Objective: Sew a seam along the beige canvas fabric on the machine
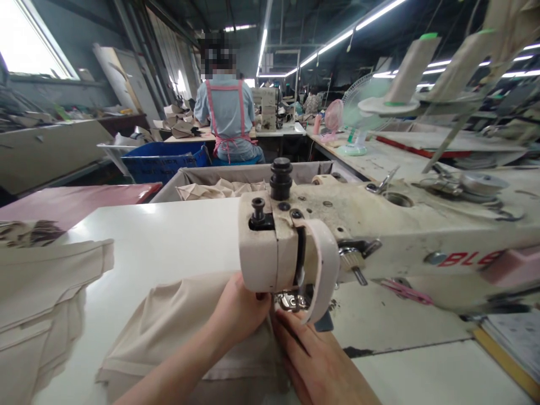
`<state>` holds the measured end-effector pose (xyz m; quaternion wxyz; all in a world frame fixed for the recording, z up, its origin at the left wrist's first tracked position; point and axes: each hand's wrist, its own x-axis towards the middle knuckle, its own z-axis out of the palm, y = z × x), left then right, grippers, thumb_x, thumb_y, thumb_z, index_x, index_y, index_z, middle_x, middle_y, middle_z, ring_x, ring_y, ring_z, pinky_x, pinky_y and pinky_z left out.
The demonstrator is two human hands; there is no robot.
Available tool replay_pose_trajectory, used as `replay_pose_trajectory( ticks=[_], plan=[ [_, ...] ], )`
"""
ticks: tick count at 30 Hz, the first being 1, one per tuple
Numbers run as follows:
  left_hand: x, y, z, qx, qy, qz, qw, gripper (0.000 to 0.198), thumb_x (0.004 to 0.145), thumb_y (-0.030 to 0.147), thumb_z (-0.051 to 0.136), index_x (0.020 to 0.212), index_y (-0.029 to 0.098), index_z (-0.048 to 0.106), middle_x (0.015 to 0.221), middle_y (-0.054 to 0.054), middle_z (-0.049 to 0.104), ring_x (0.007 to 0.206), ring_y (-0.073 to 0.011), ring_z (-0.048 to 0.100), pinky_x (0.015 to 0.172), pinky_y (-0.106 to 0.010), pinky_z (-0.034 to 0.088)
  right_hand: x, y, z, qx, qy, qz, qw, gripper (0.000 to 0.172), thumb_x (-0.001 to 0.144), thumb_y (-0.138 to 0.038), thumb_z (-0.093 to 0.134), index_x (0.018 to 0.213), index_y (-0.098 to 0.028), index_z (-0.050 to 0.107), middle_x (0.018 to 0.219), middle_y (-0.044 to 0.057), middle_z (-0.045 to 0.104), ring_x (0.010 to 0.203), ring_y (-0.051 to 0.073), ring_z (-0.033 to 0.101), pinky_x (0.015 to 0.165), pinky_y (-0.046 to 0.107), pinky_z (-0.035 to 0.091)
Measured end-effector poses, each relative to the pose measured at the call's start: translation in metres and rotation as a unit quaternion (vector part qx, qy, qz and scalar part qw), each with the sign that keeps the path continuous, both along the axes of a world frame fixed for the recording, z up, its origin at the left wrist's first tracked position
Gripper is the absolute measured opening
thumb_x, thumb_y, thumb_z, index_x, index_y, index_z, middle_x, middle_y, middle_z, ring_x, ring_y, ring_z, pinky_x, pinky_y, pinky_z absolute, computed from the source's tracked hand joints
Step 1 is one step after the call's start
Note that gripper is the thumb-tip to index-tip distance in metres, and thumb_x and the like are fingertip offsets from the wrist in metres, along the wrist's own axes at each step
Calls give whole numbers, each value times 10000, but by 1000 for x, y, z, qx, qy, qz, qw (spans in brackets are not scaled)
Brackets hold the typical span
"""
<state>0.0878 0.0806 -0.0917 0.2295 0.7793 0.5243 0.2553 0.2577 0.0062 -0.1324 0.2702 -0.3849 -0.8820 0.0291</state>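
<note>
Beige fabric (pixel 169 326) lies spread over the white table and runs in under the head of a sewing machine (pixel 270 247). My left hand (pixel 242 306) has its fingers curled on the fabric, just left of the metal presser foot (pixel 291 301); its fingertips are partly hidden by the machine head. My right hand (pixel 306 351) is closed on the fabric's right edge, close in front of the foot, with its fingers together and pointing at it. The needle is hidden. A white curved guard (pixel 327 264) hangs just above the right hand.
Stacked beige pieces (pixel 34 315) lie at the left. Behind the table is a grey bin (pixel 202 171) of fabric, and a blue crate (pixel 169 160). Pink thread snips (pixel 407 291) rest on the machine bed. Thread cones (pixel 411 70) stand at right. A person (pixel 228 112) sits ahead, back turned.
</note>
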Motion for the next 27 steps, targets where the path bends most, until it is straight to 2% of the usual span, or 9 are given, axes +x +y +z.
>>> replay_pose_trajectory(
  ticks=[3, 6, 12, 15, 17, 19, 22, 24, 27],
  plan=[
    [-1, 10, 5, 16, -23, -14, 1000, 201, 739, 105, 530, 761, 155, 723, 826, -72, 747, 808, -228, 675, 798, -306, 534, 2, 0, -5, 27, -2, 7, 1000, 400, 820, -32, 504, 1206, -57, 603, 1197, 170, 653, 1079, 292, 619, 921, 405, 553],
    [-2, 17, 9, 29, -38, -4, 999, 200, 732, 102, 518, 696, 160, 705, 721, -45, 734, 688, -203, 664, 691, -275, 555, 2, -1, -7, 37, -8, 0, 999, 407, 805, -33, 509, 1200, -51, 605, 1223, 174, 639, 1106, 313, 602, 941, 444, 537],
    [-8, 23, 6, 79, -56, 48, 994, 169, 739, 138, 520, 712, 173, 683, 719, -46, 726, 660, -223, 656, 645, -321, 556, 2, -4, -4, 5, -51, -10, 999, 460, 857, -81, 475, 1311, -12, 495, 1277, 215, 590, 1126, 332, 586, 906, 474, 552],
    [-16, 12, -1, 109, -63, 71, 989, 169, 779, 182, 509, 770, 169, 677, 742, -73, 711, 695, -259, 659, 663, -382, 550, 4, -5, -1, -21, -37, -10, 999, 494, 862, -74, 457, 1352, -25, 436, 1278, 223, 574, 1137, 330, 572, 889, 467, 555],
    [-20, -5, -7, 118, -62, 45, 990, 109, 776, 212, 563, 758, 179, 665, 762, -75, 704, 735, -266, 660, 693, -388, 543, 5, -7, 1, -51, 8, -11, 999, 480, 858, -41, 423, 1335, -87, 443, 1261, 194, 578, 1140, 296, 565, 886, 428, 552],
    [-22, -25, -12, 110, -48, -34, 992, 61, 750, 232, 656, 795, 193, 665, 842, -66, 706, 806, -254, 656, 733, -358, 537, 7, -7, 4, -87, 75, -26, 993, 419, 857, -23, 394, 1243, -156, 489, 1185, 148, 602, 1083, 252, 584, 876, 391, 545],
    [-21, -43, -14, 78, -33, -120, 989, 74, 837, 202, 608, 882, 201, 667, 911, -55, 684, 840, -209, 630, 730, -298, 514, 9, -9, 10, -137, 144, -47, 979, 318, 850, -28, 395, 1078, -198, 535, 1047, 96, 609, 964, 219, 591, 836, 364, 537],
    [-20, -45, -11, 49, -44, -115, 991, 180, 902, 176, 514, 808, 184, 666, 841, -51, 666, 777, -178, 619, 681, -257, 495, 9, -10, 14, -159, 151, -37, 975, 341, 834, -16, 399, 1079, -196, 553, 1053, 92, 594, 975, 214, 572, 847, 356, 525],
    [-20, -41, -11, 42, -46, -107, 992, 225, 919, 174, 493, 784, 173, 673, 800, -48, 662, 729, -161, 611, 652, -236, 479, 10, -12, 18, -165, 108, -2, 980, 491, 789, 11, 415, 1238, -150, 532, 1200, 127, 556, 1117, 241, 507, 964, 390, 471]
  ],
)
